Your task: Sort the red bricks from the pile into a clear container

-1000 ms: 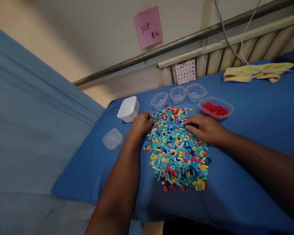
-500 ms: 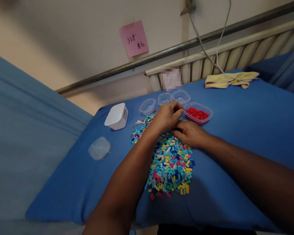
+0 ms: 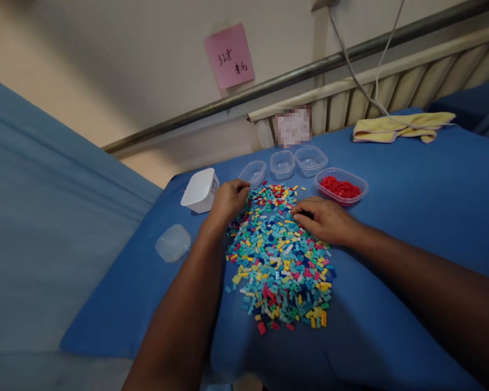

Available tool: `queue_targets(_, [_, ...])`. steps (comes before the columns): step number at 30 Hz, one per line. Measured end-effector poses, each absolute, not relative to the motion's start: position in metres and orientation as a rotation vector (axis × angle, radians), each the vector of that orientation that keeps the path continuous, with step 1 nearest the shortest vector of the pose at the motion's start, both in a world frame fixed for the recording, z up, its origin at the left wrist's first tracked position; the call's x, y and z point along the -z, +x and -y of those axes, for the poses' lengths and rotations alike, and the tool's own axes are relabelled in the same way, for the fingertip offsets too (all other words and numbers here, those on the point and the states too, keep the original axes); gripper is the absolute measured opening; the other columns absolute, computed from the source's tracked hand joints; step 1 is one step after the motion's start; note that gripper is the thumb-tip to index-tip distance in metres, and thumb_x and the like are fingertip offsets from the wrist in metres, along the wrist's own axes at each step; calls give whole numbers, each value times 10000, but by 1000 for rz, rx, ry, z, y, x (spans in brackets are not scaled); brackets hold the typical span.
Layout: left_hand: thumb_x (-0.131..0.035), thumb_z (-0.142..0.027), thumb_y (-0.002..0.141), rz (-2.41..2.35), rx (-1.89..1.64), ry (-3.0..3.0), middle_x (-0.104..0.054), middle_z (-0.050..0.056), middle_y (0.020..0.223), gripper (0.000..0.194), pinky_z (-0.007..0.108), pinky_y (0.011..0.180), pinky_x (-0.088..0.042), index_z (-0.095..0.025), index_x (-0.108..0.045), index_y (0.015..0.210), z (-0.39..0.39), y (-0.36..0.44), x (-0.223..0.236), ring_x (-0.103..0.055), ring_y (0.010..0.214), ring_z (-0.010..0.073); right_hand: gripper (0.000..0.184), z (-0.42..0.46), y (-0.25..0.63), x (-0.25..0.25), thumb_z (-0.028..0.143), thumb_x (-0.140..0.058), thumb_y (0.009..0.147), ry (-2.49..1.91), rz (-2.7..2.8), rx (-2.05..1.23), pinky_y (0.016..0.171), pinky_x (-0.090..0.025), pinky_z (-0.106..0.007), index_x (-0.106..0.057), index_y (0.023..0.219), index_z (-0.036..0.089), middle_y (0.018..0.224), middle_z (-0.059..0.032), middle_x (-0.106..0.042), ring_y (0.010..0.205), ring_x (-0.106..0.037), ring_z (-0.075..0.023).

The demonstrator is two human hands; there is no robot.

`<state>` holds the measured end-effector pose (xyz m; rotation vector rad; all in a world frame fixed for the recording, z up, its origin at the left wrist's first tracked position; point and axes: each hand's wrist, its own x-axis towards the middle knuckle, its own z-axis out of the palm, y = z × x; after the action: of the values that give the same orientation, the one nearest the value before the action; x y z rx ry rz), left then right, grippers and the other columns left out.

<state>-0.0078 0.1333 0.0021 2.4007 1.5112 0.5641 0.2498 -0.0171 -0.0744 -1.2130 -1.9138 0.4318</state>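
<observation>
A wide heap of small toy building bricks (image 3: 279, 263), mostly turquoise with yellow, pink, blue, green, white and red ones, is spread on the blue cloth. At the heap's far left edge is my left hand (image 3: 230, 201), fingers curled together beside a clear tub (image 3: 253, 174); whatever is in the fingertips is too small to make out. My right hand (image 3: 325, 220) rests at the right side of the heap, thumb and fingertips drawn close together among the bricks. Anything pinched there is hidden. Beyond it stands a clear tub (image 3: 364, 190) filled with red bricks (image 3: 340, 187).
Two more clear tubs (image 3: 282, 164) stand along the back. A white container (image 3: 200, 191) and a clear lid (image 3: 173, 243) lie to the left. A yellow cloth (image 3: 403, 127) with a cable across it is at the back right, below the radiator (image 3: 395, 89).
My left hand has moved left, from beside the tub of red bricks to the heap's far left edge, uncovering its middle. My right hand stays by the heap. The view has shifted slightly.
</observation>
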Motion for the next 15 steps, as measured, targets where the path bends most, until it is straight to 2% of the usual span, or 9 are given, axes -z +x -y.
queue_targets(3, [-570, -246, 1005, -1552, -515, 2416, -829, 91, 1254, 368, 401, 1081, -572, -198, -836, 1255, -137, -31, 13, -759, 1154, 283, 157, 19, 251, 75, 281, -629, 1052, -1231, 1918, -433, 878, -543, -388, -781, 1041, 242, 1050, -55, -837, 985, -760, -246])
queue_targets(6, [-534, -173, 983, -1310, -474, 2610, -781, 80, 1391, 444, 416, 1190, -517, -224, -813, 1324, -138, -28, 29, -697, 1305, 274, 167, 22, 252, 76, 297, -630, 1054, -1234, 1924, -429, 890, -557, -398, -788, 1072, 244, 1070, -58, -839, 1004, -763, -255])
queue_targets(9, [-515, -91, 911, -1218, -435, 2731, -793, 102, 1318, 458, 423, 1189, -512, -198, -846, 1209, -139, -23, 36, -689, 1285, 285, 170, 24, 254, 75, 306, -638, 1049, -1249, 1927, -447, 908, -573, -420, -792, 1096, 251, 1082, -58, -838, 1018, -762, -266])
queue_targets(12, [-502, -81, 909, -1371, -577, 2645, -805, 108, 1191, 402, 420, 1122, -546, -193, -854, 1068, -142, -29, 33, -717, 1190, 287, 174, 26, 254, 73, 321, -643, 1045, -1265, 1922, -470, 904, -589, -436, -795, 1108, 264, 1094, -59, -840, 1025, -766, -277])
queue_targets(15, [-494, -93, 933, -1453, -729, 2495, -799, 92, 1209, 412, 398, 1088, -560, -207, -838, 1128, -144, -42, 32, -728, 1166, 264, 177, 27, 254, 72, 330, -644, 1043, -1273, 1915, -469, 903, -602, -441, -796, 1117, 276, 1099, -58, -841, 1030, -773, -280])
